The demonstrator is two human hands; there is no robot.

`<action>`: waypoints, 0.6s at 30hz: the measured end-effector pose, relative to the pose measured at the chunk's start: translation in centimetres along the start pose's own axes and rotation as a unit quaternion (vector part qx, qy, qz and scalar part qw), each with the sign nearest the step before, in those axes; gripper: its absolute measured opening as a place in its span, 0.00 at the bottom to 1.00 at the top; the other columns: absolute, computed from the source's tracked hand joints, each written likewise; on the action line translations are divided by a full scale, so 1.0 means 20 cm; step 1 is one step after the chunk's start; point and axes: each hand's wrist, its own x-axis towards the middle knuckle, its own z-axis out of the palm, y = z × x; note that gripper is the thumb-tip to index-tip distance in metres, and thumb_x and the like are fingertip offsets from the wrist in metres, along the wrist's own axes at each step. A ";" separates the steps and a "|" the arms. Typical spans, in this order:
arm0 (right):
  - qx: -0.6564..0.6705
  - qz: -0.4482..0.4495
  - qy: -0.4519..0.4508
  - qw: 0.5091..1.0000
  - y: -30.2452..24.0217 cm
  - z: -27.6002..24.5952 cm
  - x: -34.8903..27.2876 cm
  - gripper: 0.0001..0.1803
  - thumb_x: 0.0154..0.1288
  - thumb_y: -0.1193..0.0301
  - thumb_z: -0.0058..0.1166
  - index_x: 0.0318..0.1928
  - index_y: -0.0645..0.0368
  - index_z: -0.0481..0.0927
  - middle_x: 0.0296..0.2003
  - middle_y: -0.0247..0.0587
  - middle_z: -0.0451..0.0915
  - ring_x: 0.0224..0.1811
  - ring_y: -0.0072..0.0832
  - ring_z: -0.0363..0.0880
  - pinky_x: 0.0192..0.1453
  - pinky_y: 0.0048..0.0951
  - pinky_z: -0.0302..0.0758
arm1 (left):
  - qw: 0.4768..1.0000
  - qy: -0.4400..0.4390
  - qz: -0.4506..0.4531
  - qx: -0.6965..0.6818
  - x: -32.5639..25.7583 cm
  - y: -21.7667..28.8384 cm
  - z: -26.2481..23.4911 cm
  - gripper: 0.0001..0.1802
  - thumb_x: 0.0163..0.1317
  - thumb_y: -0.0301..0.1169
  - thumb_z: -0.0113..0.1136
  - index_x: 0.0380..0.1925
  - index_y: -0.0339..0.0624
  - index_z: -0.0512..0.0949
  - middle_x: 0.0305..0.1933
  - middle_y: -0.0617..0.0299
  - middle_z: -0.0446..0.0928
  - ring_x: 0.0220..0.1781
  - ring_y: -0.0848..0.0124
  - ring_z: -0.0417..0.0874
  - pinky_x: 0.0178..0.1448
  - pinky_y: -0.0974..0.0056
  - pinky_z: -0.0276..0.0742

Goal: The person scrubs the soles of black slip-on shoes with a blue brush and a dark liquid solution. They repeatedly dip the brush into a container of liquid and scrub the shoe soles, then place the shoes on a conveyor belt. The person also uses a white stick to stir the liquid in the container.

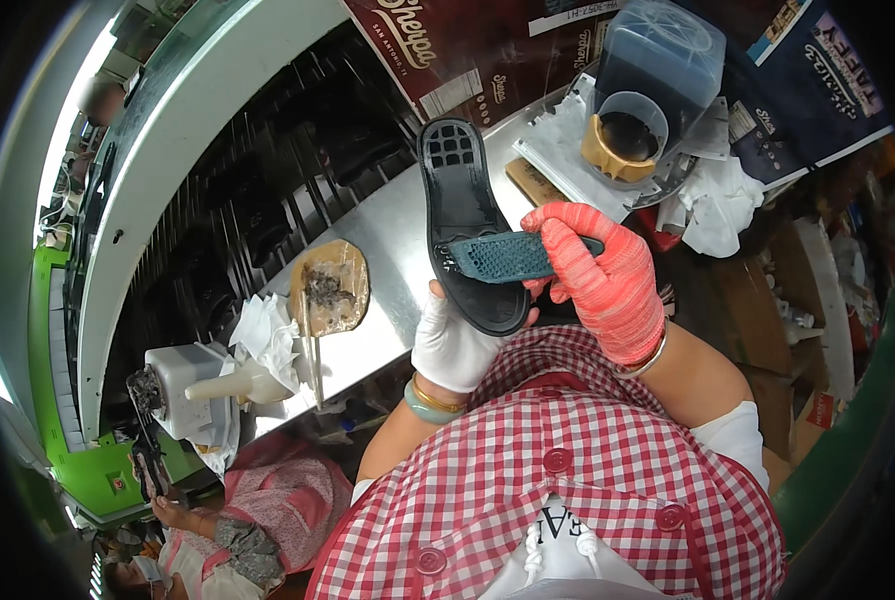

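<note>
My left hand (pixel 456 345), in a white glove with bare fingertips, grips a black shoe sole (pixel 463 200) from below, near its lower end. The sole is tilted, its inner side up, with a grid of recesses at the far end. In a red-pink glove, my right hand (pixel 608 285) pinches a flat dark teal strip (pixel 503 257) with a mesh-like texture. That strip lies across the lower half of the sole and seems to touch it. Its exact kind I cannot make out. Small whitish marks show on the sole beside the strip's left end.
A metal bench (pixel 388 235) holds a brown pad (pixel 353 310) with dark residue and a stick across it. Beyond the sole stand a yellow-collared cup (pixel 623 145) and a clear bluish container (pixel 663 60). Left are a dark slatted rack (pixel 218 210), a grey container (pixel 188 385) and another person (pixel 268 510).
</note>
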 end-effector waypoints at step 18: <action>-0.009 -0.130 0.076 0.989 -0.07 -0.01 0.13 0.11 0.65 0.72 0.50 0.42 0.68 0.78 0.31 0.40 0.80 0.31 0.19 0.80 0.33 0.21 0.80 | 0.987 0.023 -0.027 0.156 -0.03 -0.02 0.04 0.45 0.55 0.55 0.58 0.65 0.41 0.54 0.63 0.46 0.62 0.62 0.41 0.65 0.58 0.42 0.72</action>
